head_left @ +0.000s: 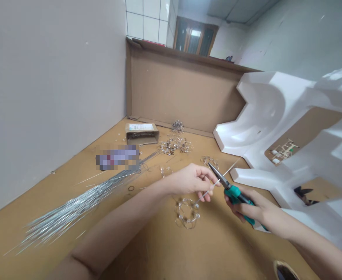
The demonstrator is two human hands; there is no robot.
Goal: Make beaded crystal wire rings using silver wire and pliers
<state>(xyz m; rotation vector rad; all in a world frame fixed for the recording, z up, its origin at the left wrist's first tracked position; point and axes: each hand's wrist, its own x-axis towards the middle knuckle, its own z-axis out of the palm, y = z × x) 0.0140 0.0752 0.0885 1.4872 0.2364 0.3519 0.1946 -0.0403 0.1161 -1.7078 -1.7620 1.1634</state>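
My left hand pinches a thin straight metal wire that slants up to the right. At the wire's lower end hangs a round wire piece with small loops and clear beads around it. My right hand is wrapped round the teal and black handles of long-nose pliers. Their pointed jaws lie across the wire, just right of my left fingertips; whether they grip it I cannot tell. A similar beaded wire ring lies on the table behind the jaws.
A bundle of straight wires lies at the left. Beyond it are a blurred purple item and a small open cardboard box. Bent wire pieces are heaped farther back. White foam packing borders the right, a cardboard wall the back.
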